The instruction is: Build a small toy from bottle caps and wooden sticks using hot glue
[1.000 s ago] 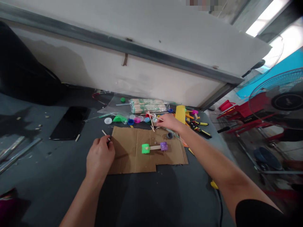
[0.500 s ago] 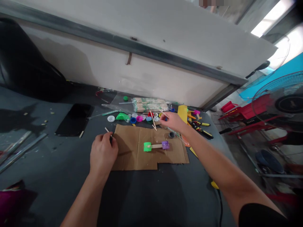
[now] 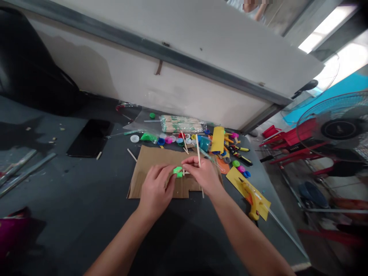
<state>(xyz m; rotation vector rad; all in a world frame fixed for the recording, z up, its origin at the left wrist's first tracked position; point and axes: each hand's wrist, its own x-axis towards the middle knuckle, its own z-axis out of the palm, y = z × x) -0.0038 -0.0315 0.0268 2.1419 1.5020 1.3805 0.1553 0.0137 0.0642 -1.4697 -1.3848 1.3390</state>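
My left hand hovers over the brown cardboard, thumb and forefinger closing at the left edge of a green bottle cap. From the right, my right hand reaches in with fingers pinched. A long pale wooden stick passes upright through its fingers, and a short pale piece shows at its fingertips beside the cap. The purple cap at the other end of the small stick piece is hidden behind my right hand.
Behind the cardboard lie a bundle of wrapped sticks and several bottle caps. A yellow glue gun rests on yellow card at right, near cutters. A black phone lies left. A fan stands beyond the table.
Both hands have come together over the cardboard, the left moving right to the green cap, the right moving back from the loose caps with a stick. The glue gun is now uncovered.
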